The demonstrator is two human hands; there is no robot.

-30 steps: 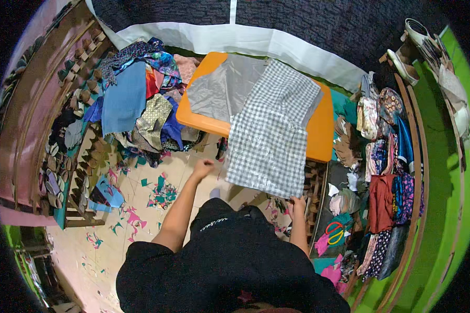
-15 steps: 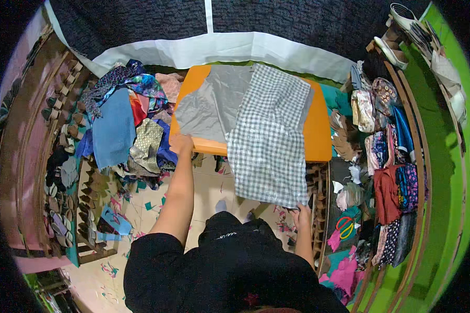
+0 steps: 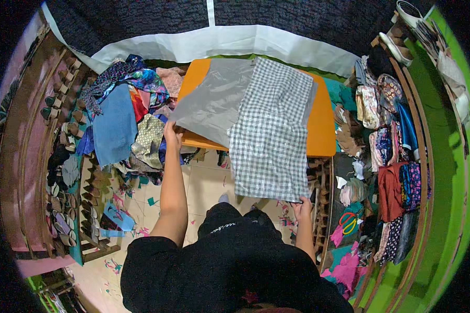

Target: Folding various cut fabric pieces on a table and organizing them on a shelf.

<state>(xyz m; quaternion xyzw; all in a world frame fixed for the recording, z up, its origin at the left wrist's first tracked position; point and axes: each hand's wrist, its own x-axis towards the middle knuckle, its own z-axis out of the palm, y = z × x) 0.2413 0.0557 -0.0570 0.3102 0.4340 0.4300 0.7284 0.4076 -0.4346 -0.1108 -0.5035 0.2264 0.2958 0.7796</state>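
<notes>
A grey-and-white checked cloth (image 3: 269, 135) lies on an orange tabletop (image 3: 322, 125), its lower part hanging over the near edge. To its left, a thin, slightly shiny grey cloth (image 3: 214, 94) is spread over the table, and a strip of grey also shows along the checked cloth's right side. My left hand (image 3: 173, 136) pinches the near left corner of the grey cloth, just past the table's edge. With closed fingers, my right hand (image 3: 302, 209) grips the lower right corner of the checked cloth. Whether the two cloths are joined I cannot tell.
Heaped fabrics (image 3: 115, 125) stand against the table's left side. Wooden racks with shoe-shaped pieces (image 3: 62, 224) line the left. On the right are folded cloths (image 3: 391, 193) and yellow-and-red-handled scissors (image 3: 348, 223). Scraps litter the tiled floor (image 3: 203, 177). A dark curtain (image 3: 282, 21) hangs behind.
My left hand has lifted the grey cloth's near left corner and pulled it outward, so the cloth lies flatter. My right hand still holds the checked corner, slightly higher in view.
</notes>
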